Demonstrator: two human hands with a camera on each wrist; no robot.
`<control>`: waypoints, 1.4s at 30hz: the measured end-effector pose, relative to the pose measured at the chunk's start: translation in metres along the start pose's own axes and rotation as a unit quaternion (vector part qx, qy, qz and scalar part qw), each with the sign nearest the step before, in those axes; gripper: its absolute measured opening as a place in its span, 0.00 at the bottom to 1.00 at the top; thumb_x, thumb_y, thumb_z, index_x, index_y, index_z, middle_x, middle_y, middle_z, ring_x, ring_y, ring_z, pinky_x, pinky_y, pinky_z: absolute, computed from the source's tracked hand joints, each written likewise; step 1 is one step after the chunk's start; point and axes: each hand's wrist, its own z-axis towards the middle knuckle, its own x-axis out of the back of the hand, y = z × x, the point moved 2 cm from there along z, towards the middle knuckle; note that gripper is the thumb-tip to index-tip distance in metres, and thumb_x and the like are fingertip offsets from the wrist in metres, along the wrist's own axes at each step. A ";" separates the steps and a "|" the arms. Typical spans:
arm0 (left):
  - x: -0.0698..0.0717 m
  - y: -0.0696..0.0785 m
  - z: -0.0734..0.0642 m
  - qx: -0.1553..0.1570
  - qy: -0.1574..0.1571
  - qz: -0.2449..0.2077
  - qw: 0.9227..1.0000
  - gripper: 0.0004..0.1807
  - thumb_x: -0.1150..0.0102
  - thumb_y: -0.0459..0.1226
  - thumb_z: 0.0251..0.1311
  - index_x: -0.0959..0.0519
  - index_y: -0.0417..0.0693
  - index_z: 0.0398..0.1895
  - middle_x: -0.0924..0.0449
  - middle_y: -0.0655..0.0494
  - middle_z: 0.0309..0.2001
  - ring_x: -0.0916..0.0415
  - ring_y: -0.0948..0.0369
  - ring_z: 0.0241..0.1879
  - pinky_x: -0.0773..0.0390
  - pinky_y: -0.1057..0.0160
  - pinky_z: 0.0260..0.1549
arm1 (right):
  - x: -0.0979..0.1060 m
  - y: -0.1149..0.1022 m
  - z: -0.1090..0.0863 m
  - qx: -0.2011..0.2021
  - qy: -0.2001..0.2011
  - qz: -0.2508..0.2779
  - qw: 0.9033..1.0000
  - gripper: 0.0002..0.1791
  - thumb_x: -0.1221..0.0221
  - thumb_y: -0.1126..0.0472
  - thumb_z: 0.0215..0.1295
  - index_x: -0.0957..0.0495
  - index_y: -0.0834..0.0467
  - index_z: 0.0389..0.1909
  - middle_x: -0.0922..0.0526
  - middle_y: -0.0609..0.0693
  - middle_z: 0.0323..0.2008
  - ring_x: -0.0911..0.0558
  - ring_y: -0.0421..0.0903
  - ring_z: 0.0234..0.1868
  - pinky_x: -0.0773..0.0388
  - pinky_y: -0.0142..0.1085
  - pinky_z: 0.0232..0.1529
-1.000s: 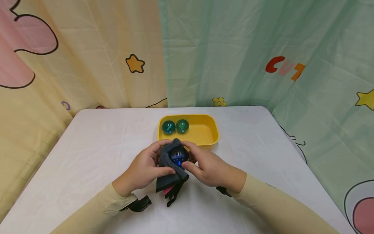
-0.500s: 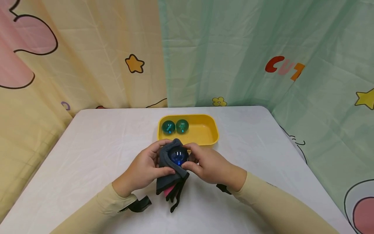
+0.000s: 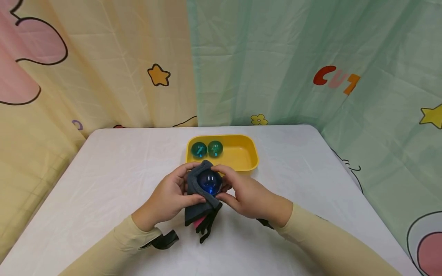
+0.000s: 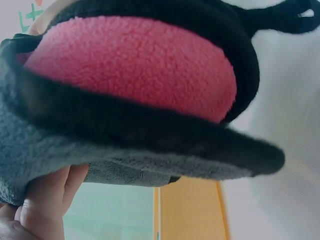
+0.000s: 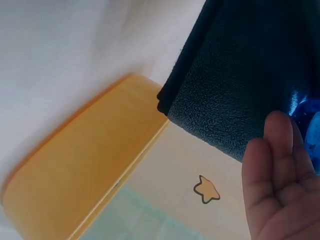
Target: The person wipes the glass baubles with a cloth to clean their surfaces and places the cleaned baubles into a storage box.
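Observation:
A dark grey cloth (image 3: 197, 209) with black edging and a pink reverse side (image 4: 145, 65) is bunched in my left hand (image 3: 169, 197), thumb in front and fingers behind. Nestled in its fold is a clear blue ball (image 3: 209, 182). From the right, my right hand (image 3: 246, 193) holds the ball between thumb and fingers. In the right wrist view its fingers (image 5: 280, 155) lie against the cloth, beside the ball's blue edge. The ball's underside is hidden by the cloth. Black strips of the cloth's edging dangle below.
Just beyond the hands stands a yellow tray (image 3: 256, 153) on a white-covered table (image 3: 131, 165). Two clear green balls, one teal-green (image 3: 199, 150) and one green (image 3: 215, 148), sit in its left part. Printed curtains (image 3: 241, 69) hang behind the table.
Both hands, the cloth and the ball have shifted slightly up and left. The dangling edging has swung a little. The tray and its balls stay put.

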 end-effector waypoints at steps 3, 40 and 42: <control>0.000 0.000 0.000 0.001 -0.005 -0.009 1.000 0.43 0.23 0.28 0.57 0.34 0.41 0.75 0.21 0.37 0.62 0.15 0.62 0.49 0.12 0.66 0.47 | 0.001 -0.002 0.001 0.004 0.006 -0.058 0.998 0.38 0.33 0.59 0.71 0.41 0.58 0.75 0.14 0.53 0.56 0.12 0.44 0.48 0.13 0.37 0.54; -0.005 0.001 -0.002 0.013 -0.014 -0.018 1.000 0.43 0.23 0.29 0.56 0.34 0.42 0.75 0.20 0.36 0.59 0.14 0.60 0.48 0.12 0.65 0.47 | -0.007 0.006 0.000 -0.064 0.022 0.032 0.997 0.20 0.44 0.54 0.81 0.24 0.60 0.65 0.13 0.45 0.38 0.20 0.37 0.34 0.19 0.30 0.36; -0.004 0.001 -0.002 0.011 -0.013 -0.016 1.000 0.43 0.23 0.29 0.56 0.34 0.42 0.75 0.20 0.36 0.59 0.14 0.61 0.49 0.12 0.65 0.47 | -0.008 0.005 0.000 -0.058 0.025 0.046 0.997 0.23 0.44 0.53 0.81 0.28 0.60 0.70 0.12 0.45 0.41 0.19 0.37 0.37 0.17 0.31 0.39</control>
